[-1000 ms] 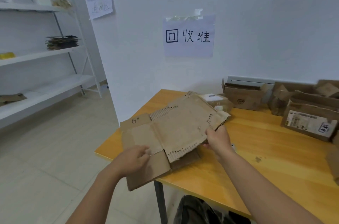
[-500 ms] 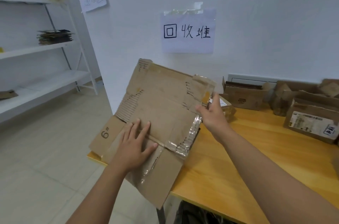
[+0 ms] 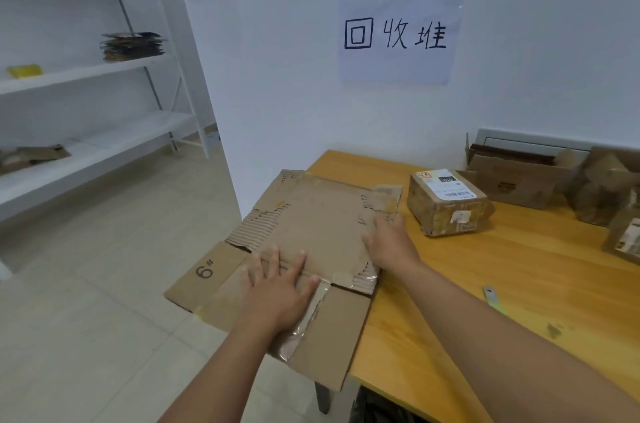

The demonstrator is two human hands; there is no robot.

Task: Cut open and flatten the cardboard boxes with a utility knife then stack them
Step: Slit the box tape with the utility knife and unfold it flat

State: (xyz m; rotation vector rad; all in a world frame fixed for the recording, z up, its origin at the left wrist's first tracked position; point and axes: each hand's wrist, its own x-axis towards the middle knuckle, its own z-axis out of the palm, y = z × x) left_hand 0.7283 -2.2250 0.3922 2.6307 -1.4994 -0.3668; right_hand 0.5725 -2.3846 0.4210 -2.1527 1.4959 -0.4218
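Flattened box (image 3: pixel 322 225) lying on the table's (image 3: pixel 485 284) left corner, near flaps overhanging the edge, "6#" on the left flap. Left hand (image 3: pixel 277 294) pressed flat on the near crease, fingers straight and spread. Right hand (image 3: pixel 388 242) laid on the sheet's right edge – fingers extended, not curled round anything. Just right of the sheet, a taped parcel (image 3: pixel 446 203) – apart from it. Further right, open boxes (image 3: pixel 519 177) against the wall. Small blade (image 3: pixel 493 298) on the table by the right forearm. Sign (image 3: pixel 398 35) taped on the wall above.
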